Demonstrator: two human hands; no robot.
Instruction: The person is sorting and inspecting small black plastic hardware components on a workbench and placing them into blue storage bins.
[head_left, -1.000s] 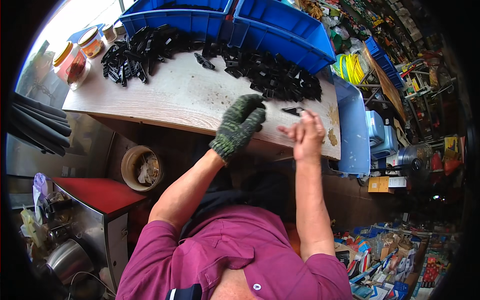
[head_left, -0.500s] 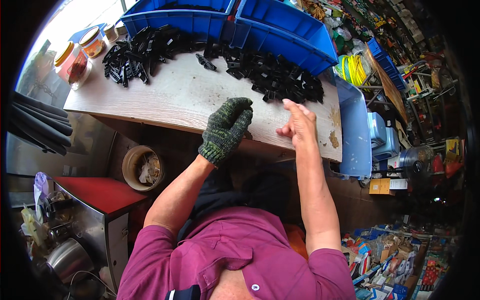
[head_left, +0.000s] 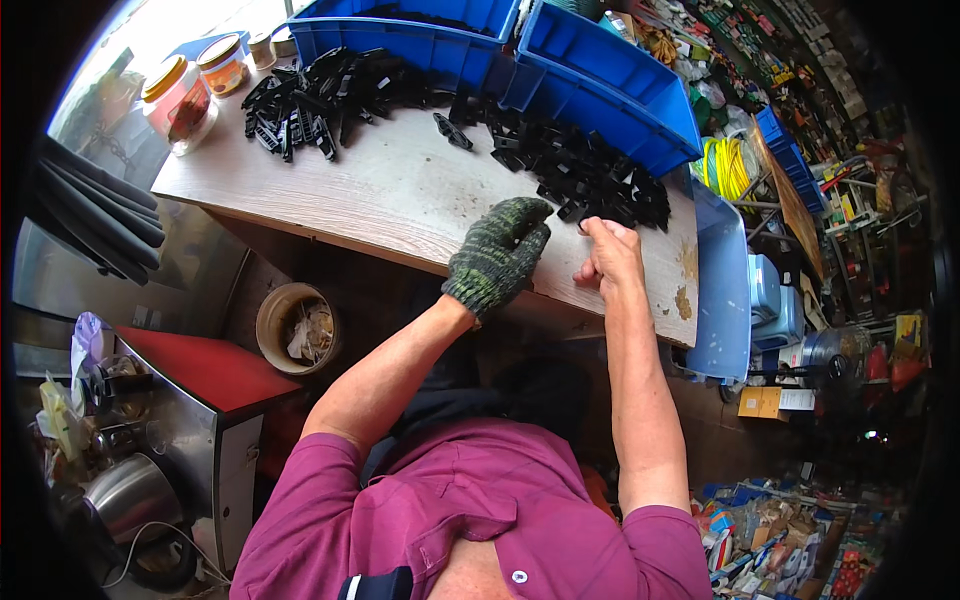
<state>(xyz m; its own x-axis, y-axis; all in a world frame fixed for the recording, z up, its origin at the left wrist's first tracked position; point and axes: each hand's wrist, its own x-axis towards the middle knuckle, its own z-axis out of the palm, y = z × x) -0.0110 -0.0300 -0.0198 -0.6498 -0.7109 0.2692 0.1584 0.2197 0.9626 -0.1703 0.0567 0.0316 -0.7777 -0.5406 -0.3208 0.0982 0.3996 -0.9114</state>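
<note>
As you lean over the desk point(head_left: 400, 200), your two hands have drawn close together at its near edge since a moment ago, which suggests a piece is being picked. Your gloved left hand point(head_left: 497, 255) curls loosely, holding nothing visible. Your bare right hand point(head_left: 608, 258) pinches at a small black part; I cannot tell its long axis. Beyond lies the pile of black clips point(head_left: 590, 175), then blue bins point(head_left: 600, 85).

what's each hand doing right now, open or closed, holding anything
Left hand: gloved, fingers curled, over the table edge; contents cannot be told.
Right hand: bare, fingers pinched at the black parts pile; grip cannot be told.
</note>
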